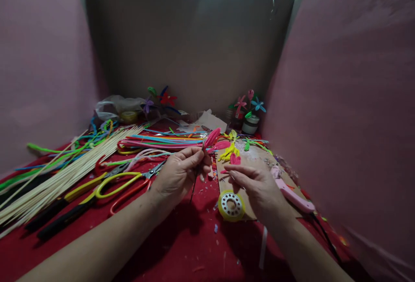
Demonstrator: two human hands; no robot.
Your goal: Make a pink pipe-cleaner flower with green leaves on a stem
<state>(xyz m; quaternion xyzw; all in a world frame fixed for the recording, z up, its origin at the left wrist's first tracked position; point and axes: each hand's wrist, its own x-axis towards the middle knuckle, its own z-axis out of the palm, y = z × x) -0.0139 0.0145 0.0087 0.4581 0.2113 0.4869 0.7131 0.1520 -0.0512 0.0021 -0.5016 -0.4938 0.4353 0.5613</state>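
My left hand (181,170) is pinched closed on a thin dark stick that carries pink pipe-cleaner petals (214,139) at its top. My right hand (256,187) hovers just right of it over a brown cardboard piece (256,161), fingers curled together near a small pink petal (235,159); I cannot make out anything in them. A yellow tape roll (231,205) lies directly below the right hand. Yellow petal loops (228,151) rest on the cardboard behind.
A red cloth (194,239) covers the table. Bamboo sticks (65,174), coloured pipe cleaners (162,139), scissors with yellow and red handles (123,182) and black-handled pliers lie at left. A pink glue gun (292,195) lies right. Finished flowers in pots (249,109) stand at the back.
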